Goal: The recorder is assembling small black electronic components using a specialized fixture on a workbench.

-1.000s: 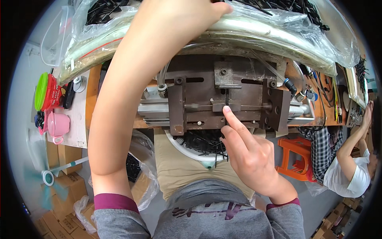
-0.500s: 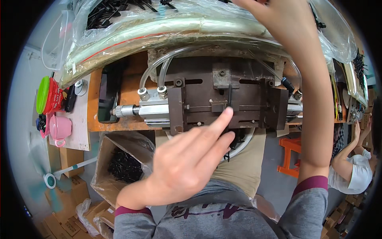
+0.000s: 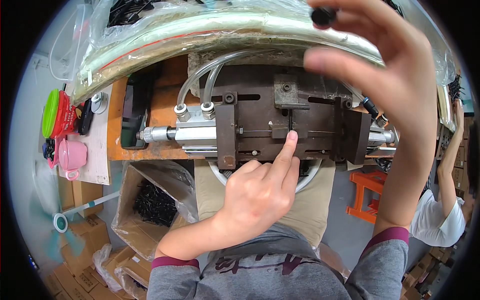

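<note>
Left hand (image 3: 260, 192): index extended to slim black piece (image 3: 290, 119); I'd steady it squarely; grip unclear.
Right hand (image 3: 385, 55): raised; can't tell whether clamped on black part (image 3: 324, 17).

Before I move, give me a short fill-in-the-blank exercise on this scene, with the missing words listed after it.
1. The left hand extends its ____ finger toward the middle of the brown metal fixture.
2. The ____ hand holds a small black piece.
3. The cup at the far left is coloured ____.
4. The plastic stool near the right forearm is coloured ____.

Missing words: index; right; pink; orange.
</note>
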{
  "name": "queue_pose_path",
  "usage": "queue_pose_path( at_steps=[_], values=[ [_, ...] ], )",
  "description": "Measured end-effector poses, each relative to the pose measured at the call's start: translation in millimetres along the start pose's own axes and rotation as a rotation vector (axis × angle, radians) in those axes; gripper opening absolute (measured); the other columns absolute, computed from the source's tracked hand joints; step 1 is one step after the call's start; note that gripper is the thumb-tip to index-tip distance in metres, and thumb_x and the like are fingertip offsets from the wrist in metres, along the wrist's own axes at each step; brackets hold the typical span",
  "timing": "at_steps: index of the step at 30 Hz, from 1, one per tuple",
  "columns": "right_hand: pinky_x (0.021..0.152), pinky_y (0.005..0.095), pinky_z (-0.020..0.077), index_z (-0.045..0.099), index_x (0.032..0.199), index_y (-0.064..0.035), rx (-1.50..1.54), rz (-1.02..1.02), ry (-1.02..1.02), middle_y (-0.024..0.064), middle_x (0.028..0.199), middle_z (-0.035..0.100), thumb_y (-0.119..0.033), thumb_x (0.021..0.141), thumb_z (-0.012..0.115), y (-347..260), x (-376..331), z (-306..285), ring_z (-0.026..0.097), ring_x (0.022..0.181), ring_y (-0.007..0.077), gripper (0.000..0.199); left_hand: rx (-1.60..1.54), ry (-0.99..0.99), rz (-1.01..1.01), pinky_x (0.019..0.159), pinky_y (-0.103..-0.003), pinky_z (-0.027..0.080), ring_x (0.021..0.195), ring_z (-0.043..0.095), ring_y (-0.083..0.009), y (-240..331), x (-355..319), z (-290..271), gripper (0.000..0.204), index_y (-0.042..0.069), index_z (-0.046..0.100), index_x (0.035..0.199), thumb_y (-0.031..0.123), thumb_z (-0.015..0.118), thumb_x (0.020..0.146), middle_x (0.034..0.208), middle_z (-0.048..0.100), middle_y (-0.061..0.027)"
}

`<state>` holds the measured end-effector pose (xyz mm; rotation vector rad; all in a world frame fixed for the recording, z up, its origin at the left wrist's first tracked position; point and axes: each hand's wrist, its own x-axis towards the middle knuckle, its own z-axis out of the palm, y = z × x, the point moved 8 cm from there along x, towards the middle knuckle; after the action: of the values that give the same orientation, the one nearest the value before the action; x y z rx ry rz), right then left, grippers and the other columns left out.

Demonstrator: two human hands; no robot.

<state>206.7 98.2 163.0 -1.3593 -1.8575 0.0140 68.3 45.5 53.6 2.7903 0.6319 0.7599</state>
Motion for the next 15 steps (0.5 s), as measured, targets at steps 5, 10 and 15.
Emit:
queue_pose_path(
  at_steps=[5, 10, 15],
  values=[
    [0.094, 0.0366, 0.0487, 0.066, 0.106, 0.0061, 0.129, 0.050, -0.104, 0.0208, 0.117, 0.062, -0.003, 0.070, 0.076, -19.0, -44.2, -0.2, 0.064, 0.105, 0.0263, 0.038, -0.053, -0.050, 0.049, 0.050, -0.024, 0.042, 0.054, 0.056, -0.0094, -1.0, 2.9, -4.6, 0.025, -0.001, 0.068, 0.090, 0.007, 0.067, 0.067, 0.111, 0.069, -0.0195],
    [0.084, 0.0360, 0.0561, 0.069, 0.098, 0.0033, 0.057, 0.134, -0.073, 0.0245, 0.124, 0.059, 0.004, 0.065, 0.079, -36.8, -95.1, 19.7, 0.065, 0.103, 0.0283, 0.034, -0.224, 0.073, -0.046, 0.059, -0.025, 0.050, 0.067, 0.066, -0.0147, -23.9, 25.2, -61.7, 0.022, 0.004, 0.073, 0.093, 0.012, 0.080, 0.074, 0.100, 0.072, -0.0100],
    [0.076, 0.0368, 0.0574, 0.067, 0.097, 0.0044, -0.111, 0.182, -0.100, 0.0252, 0.123, 0.060, 0.004, 0.069, 0.073, -39.9, -134.1, 42.6, 0.067, 0.097, 0.0350, 0.029, 0.052, 0.426, 0.130, 0.069, -0.025, 0.051, 0.076, 0.066, -0.0148, -67.1, 85.2, -98.1, 0.020, 0.002, 0.072, 0.094, 0.006, 0.077, 0.076, 0.089, 0.072, -0.0087]
  ],
)
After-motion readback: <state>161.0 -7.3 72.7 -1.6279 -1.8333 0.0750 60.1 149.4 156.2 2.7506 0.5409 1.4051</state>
